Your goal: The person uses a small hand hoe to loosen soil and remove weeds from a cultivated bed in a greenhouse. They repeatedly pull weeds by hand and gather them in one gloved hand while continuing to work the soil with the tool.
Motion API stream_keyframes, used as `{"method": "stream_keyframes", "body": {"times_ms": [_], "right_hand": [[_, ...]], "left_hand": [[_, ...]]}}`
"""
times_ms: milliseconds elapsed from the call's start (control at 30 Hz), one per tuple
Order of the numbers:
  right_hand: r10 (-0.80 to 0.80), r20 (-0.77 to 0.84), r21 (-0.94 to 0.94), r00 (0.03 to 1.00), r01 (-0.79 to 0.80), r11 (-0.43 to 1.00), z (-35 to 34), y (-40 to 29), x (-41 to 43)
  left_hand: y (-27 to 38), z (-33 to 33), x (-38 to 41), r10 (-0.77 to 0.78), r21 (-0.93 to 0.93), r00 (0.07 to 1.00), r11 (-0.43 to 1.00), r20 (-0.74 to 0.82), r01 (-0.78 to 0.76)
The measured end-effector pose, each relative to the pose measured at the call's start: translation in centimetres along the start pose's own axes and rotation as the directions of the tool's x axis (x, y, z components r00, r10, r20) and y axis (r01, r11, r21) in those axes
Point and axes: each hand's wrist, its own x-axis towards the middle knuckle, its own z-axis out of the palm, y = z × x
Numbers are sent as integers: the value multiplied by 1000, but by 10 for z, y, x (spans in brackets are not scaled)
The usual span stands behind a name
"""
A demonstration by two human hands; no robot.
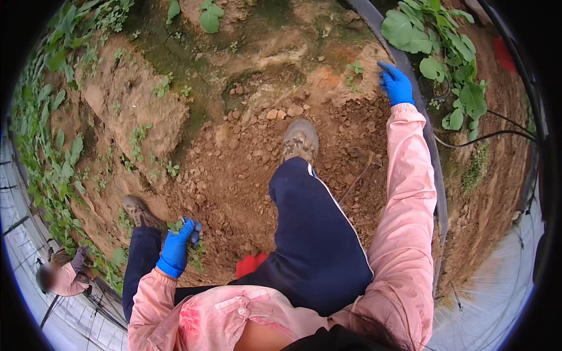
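My left hand, in a blue glove, is shut on small green weeds with leaves sticking out on both sides of the fist. It is held low in front of my left leg. My right hand, also blue-gloved, reaches out to the upper right beside a thick dark hose. Its index finger extends apart from the other, curled fingers, and I see nothing held in it. A small weed grows in the soil just left of that hand.
Broad-leaved plants stand beyond the hose, with thin black tubes near them. A dense leafy row runs along the left. My shoe rests on loose, cloddy soil. Another person is at the far lower left.
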Motion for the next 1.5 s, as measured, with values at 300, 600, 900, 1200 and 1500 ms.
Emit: {"method": "stream_keyframes", "body": {"times_ms": [300,600,900,1200,1500], "right_hand": [[-124,303,-651,945,300,698,59,-76,-4],[-174,335,-407,926,309,860,63,-65,9],[172,355,-419,919,-8,908,69,-56,12],[329,341,-882,881,179,436,87,-90,13],[297,310,-895,903,172,411,97,-70,15]], "left_hand": [[-11,-25,-8,13,-2,999,1000,-50,-13],[-8,-22,-7,-4,-24,1000,1000,-25,3],[-7,-27,-2,-8,-40,1000,999,2,8],[-13,-29,-1,-35,-81,999,996,19,37],[-10,-25,1,21,-53,1000,998,14,-20]]}}
